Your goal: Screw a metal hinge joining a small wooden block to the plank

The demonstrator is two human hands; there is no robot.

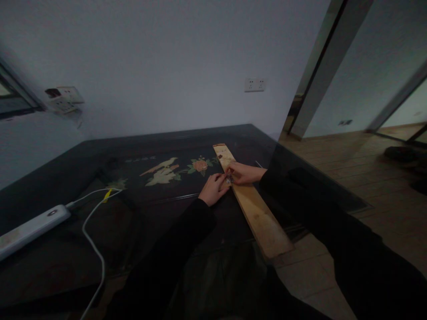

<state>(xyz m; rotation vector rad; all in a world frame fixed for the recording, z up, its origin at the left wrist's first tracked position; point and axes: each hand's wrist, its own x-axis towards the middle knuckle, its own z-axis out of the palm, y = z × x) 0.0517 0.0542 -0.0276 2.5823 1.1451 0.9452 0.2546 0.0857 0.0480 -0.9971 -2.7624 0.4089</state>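
Observation:
A long wooden plank (262,218) lies at a slant across the dark table, its near end reaching past the front edge. My right hand (245,173) is over the plank's middle, fingers closed in a pinch around a small shiny, metal-looking piece (229,179). Just left of it, my left hand (213,189) has its fingers bent together, their tips meeting the right fingers at the plank's left edge. What the left fingertips grip is hidden. The shiny piece is too small and dim to name. A dark spot marks the plank beyond my hands.
The black tabletop (187,146) carries a bird and flower picture. On the left lie a white power strip (36,229) and its white cable (91,235) with a yellow tag (107,195). A wall stands behind, with a socket (255,85). Tiled floor lies right.

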